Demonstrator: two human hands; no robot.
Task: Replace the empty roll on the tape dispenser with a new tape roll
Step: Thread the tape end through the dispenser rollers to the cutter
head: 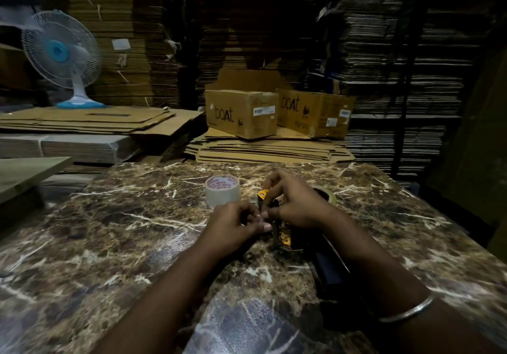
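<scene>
A black and yellow tape dispenser (pixel 282 233) lies on the marble table (pixel 109 230), its dark handle (pixel 329 268) pointing toward me. My right hand (pixel 296 202) rests over its front part, fingers closed on the frame. My left hand (pixel 236 224) pinches something small at the dispenser's left side; what it pinches is too dark to tell. A full roll of clear tape (pixel 222 191) with a red-printed core stands flat just left of the hands. A thin, nearly bare roll (pixel 327 193) shows behind my right hand, partly hidden.
Two brown "boat" cartons (pixel 241 113) sit on flattened cardboard (pixel 269 150) beyond the table's far edge. A white and blue fan (pixel 61 54) stands at the back left. Stacked cardboard fills the walls. A bangle (pixel 408 309) circles my right wrist.
</scene>
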